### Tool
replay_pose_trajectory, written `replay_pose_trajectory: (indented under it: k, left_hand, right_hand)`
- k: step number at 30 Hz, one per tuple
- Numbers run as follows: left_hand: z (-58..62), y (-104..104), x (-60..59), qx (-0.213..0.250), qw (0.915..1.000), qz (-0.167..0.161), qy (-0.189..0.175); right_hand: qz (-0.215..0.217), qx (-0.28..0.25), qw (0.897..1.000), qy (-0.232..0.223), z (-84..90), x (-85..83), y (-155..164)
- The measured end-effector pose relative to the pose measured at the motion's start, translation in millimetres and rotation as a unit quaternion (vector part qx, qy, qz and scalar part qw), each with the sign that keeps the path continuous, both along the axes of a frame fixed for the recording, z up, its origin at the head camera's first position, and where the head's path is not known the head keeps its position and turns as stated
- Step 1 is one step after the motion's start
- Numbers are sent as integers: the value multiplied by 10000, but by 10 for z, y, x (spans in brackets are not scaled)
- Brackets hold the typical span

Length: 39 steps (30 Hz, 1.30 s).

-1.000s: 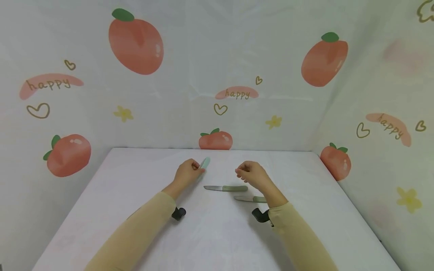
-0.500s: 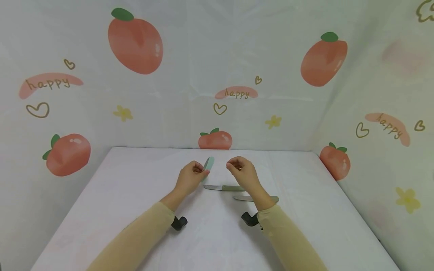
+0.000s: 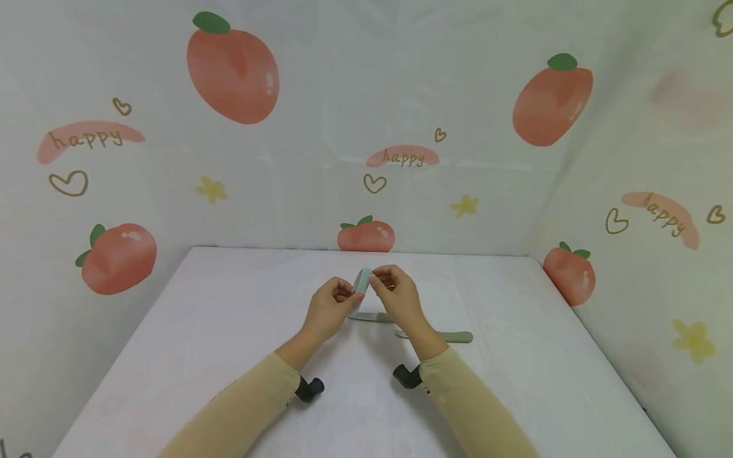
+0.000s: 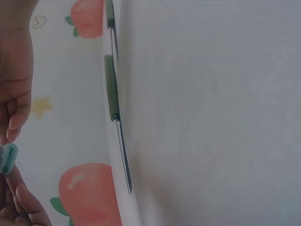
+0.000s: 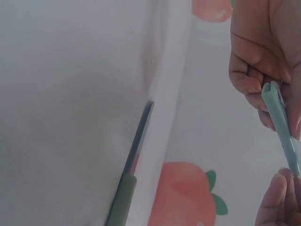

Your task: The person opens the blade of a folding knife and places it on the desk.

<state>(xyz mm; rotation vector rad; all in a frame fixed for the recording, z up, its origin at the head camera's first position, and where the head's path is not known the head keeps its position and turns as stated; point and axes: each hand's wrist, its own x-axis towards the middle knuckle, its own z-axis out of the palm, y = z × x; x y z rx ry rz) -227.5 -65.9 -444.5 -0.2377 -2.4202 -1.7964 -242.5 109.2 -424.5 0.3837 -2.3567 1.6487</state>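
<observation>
Fingers of the left hand point(image 3: 326, 312) are closed in a pinch on the low end of a mint tool point(image 5: 276, 110), and the fingertips of the right hand point(image 3: 401, 299) look to be pinching its top end, though that hold is small and hard to see. So the mint tool is up in the air over the table point(image 3: 229, 299), tilted, with one hand at each end. It has a slot down its side; I can't tell what is tucked inside. I think the step in hand is getting a two-hand hold on it. The next move calls for a firm left pinch, a gentle right one, and skin kept off the slot, in case something sharp is there. Closest to the mint tool is the middle knife point(image 3: 383, 317), flat on the table just below it in the head view. Farther off, to its right and on the near side, is the front knife point(image 3: 458, 337), partly hidden. Farthest, well behind the mint tool, hangs a pale cloth point(image 3: 286, 159).
</observation>
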Motion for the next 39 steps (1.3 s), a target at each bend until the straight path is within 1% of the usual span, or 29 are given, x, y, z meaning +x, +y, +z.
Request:
replay_pose_trajectory:
  k: [3,6,9,11,14,17,21,24,27,31,35,39]
  left_hand:
    - [-19,6,19,24,10000,-40,67]
    - [-37,5,28,46,9999,-128,43]
    - [-43,-3,31,99,9995,-284,1]
    - [-44,-15,30,135,9989,-443,-43]
    - [-42,-45,24,66,9972,-745,-87]
    - [-23,-87,22,-289,9933,-1119,-83]
    - [12,-143,22,-823,9813,-1741,-20]
    - [19,-174,26,-970,9731,-2092,6]
    - [13,-190,30,-1010,9709,-2173,49]
    - [-9,-203,36,-926,9720,-2159,51]
    - [-26,-214,38,-815,9722,-2192,54]
    - [-43,-217,31,-763,9745,-2105,132]
  right_hand:
    - [37,-69,10000,-43,-6,2,-24]
    - [119,-154,9998,-80,-10,5,-36]
    - [291,-219,9992,-144,-19,9,-37]
    - [405,-242,9987,-196,-26,16,-36]
    - [551,-262,9977,-282,-27,31,-35]
    - [700,-295,9963,-391,-17,42,-38]
    - [1042,-275,9918,-682,-7,50,-35]
    - [1282,-151,9876,-898,-14,53,-19]
    - [1419,-29,9854,-940,-32,50,-5]
    - [1486,34,9848,-897,-43,68,-3]
    - [1463,28,9853,-880,-39,92,-5]
    - [1383,-33,9868,-839,-29,103,-10]
